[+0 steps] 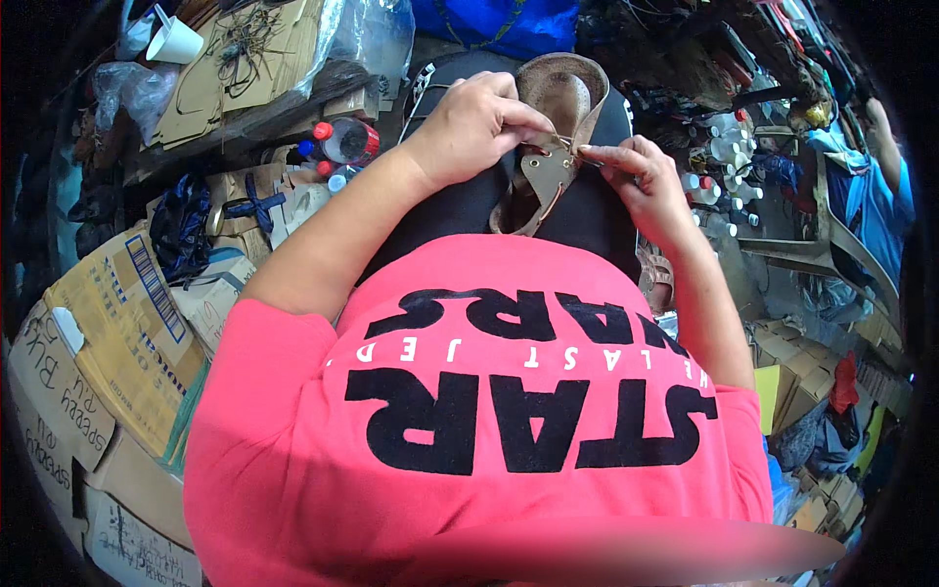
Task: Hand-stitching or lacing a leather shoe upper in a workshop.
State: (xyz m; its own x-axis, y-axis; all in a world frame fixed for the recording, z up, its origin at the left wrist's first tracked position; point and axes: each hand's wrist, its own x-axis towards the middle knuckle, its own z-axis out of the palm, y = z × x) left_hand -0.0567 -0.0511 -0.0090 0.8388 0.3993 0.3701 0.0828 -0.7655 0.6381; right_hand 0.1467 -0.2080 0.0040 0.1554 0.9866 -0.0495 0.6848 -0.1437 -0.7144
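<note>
Tan leather sandal (558, 127) lies sole-up on the black-clad lap, steadying it for both hands; left hand (472, 125) pinches the brown strap piece (546, 174) flat; right hand (641, 178), fingers pressed together, grips a thin metal tool (577, 149), tip too small to identify; sandal's toe hidden behind strap.

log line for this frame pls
left hand grips sandal on lap | right hand pinches small part at strap | plastic bottle left
</note>
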